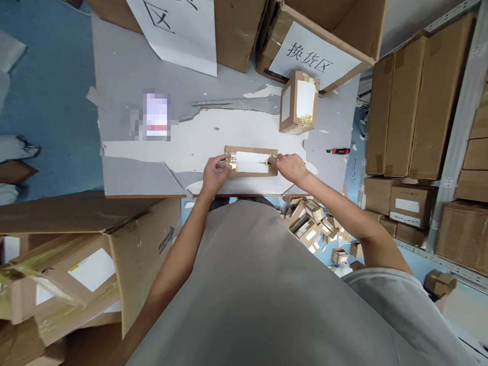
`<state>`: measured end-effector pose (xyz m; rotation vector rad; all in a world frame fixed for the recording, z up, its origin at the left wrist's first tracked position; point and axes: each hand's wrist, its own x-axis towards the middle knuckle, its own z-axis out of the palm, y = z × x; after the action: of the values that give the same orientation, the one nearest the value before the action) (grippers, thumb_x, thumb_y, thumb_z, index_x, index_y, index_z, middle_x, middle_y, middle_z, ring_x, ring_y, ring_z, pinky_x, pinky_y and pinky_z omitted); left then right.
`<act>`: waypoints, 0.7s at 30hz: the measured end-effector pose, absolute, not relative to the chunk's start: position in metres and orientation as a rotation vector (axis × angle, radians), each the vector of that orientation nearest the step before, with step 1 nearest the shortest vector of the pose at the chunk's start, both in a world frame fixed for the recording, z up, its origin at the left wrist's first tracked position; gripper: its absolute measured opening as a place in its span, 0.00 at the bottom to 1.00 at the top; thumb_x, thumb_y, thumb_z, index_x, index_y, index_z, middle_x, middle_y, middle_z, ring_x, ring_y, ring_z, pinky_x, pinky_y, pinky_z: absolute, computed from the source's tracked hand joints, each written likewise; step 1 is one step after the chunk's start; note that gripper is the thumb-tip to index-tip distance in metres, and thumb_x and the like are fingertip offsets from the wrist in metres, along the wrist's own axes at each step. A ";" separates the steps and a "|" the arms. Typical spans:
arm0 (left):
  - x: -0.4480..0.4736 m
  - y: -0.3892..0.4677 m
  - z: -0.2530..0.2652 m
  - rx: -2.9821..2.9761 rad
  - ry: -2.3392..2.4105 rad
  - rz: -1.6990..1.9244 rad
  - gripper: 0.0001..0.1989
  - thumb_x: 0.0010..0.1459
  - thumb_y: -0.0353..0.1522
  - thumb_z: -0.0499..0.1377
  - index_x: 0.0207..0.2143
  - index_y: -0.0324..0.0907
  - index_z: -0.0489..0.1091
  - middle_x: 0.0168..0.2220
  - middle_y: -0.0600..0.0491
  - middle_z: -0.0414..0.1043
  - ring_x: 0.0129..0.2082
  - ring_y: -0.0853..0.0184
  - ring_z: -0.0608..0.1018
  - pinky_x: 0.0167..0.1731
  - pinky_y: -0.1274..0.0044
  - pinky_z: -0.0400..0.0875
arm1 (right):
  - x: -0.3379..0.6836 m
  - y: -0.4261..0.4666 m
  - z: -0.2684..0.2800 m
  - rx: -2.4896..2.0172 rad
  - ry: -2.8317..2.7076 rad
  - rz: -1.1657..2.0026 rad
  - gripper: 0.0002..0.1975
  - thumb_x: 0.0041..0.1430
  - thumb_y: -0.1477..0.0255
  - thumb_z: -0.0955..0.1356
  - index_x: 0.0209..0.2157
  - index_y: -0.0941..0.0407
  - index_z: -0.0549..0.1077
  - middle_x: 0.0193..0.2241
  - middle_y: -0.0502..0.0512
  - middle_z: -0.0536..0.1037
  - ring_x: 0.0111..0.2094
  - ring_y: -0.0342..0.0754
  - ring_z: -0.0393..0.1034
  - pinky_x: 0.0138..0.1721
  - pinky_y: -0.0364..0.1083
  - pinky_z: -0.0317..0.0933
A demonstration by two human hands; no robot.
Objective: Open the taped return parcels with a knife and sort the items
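A small cardboard box (pixel 251 174) lies lengthwise before me near the front edge of the table, with a white label (pixel 251 160) on top and shiny clear tape at its ends. A dark line runs along the label from its middle toward the right end. My left hand (pixel 215 174) holds the box's left end between thumb and fingers. At the right end, my right hand (pixel 292 166) has its fingers closed on the box's taped edge; the fingertips are partly hidden. A red and black utility knife (pixel 338 151) lies on the table to the right.
A taller taped box (pixel 299 104) stands behind, in front of a large open carton (pixel 343 46) with a paper sign. A pixelated patch (pixel 156 114) covers something at left. A big carton of parcels (pixel 141 264) stands lower left; shelves hold boxes (pixel 404 112) at right. Boxes (pixel 310 229) litter the floor.
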<state>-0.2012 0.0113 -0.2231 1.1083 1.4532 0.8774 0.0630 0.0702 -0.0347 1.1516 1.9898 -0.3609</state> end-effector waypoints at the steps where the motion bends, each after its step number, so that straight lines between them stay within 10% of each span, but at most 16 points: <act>1: -0.200 0.011 -0.222 1.110 1.465 0.875 0.26 0.63 0.44 0.70 0.61 0.46 0.82 0.63 0.43 0.78 0.45 0.59 0.84 0.54 0.63 0.84 | 0.070 0.070 -0.035 1.162 1.991 -0.370 0.28 0.78 0.83 0.57 0.73 0.58 0.70 0.59 0.73 0.82 0.55 0.62 0.83 0.46 0.53 0.66; 21: -0.172 0.006 -0.203 1.071 1.748 0.823 0.25 0.63 0.43 0.66 0.60 0.46 0.80 0.64 0.44 0.80 0.51 0.57 0.83 0.52 0.67 0.83 | 0.180 0.057 -0.072 1.230 2.159 -0.511 0.25 0.84 0.74 0.56 0.73 0.50 0.71 0.53 0.69 0.84 0.48 0.58 0.83 0.42 0.50 0.61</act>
<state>-0.1718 0.0055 -0.2030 1.0709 1.7477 0.8228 0.1805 0.0566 -0.0724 1.2303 2.1592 -0.5113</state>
